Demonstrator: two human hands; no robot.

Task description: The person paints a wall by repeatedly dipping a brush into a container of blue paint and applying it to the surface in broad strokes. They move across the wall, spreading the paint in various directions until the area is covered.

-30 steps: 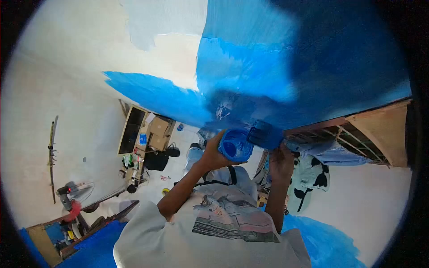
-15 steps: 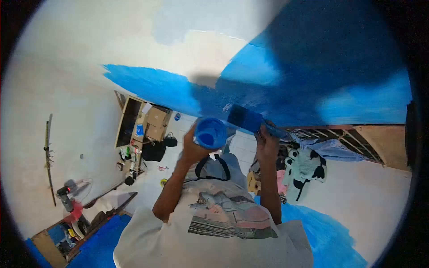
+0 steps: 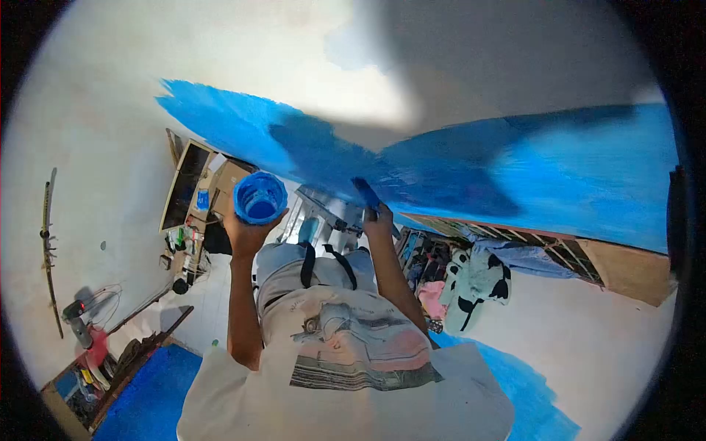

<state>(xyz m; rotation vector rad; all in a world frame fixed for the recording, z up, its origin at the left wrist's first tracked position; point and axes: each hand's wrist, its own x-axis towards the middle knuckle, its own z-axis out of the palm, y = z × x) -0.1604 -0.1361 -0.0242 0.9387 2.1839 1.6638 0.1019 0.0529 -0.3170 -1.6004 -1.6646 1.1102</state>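
My left hand (image 3: 248, 234) is wrapped round a blue-smeared cup (image 3: 238, 192) and holds it out to the left, its open top facing me. Blue paint (image 3: 259, 209) shows inside. Closed on the handle of a paintbrush (image 3: 365, 192), my right hand (image 3: 379, 220) is in front of me. The blue-covered bristles point up and left and overlap the lower part of the blue-painted wall (image 3: 441, 176) in this view. Above the blue band the wall surface (image 3: 294, 44) is white, and shadows fall across both.
A cabinet (image 3: 185, 184) with a cardboard box (image 3: 229, 176) stands left. A metal ladder-like frame (image 3: 331, 206) is below the brush. Right are a barred wooden opening (image 3: 515, 235) and a hanging black-and-white spotted cloth (image 3: 474, 279). A sword-like object (image 3: 48, 250) hangs on the left wall.
The cup in my left hand has moved left and slightly up. My right hand has shifted left with the brush, now turned more upright. The view has turned, showing the frame below.
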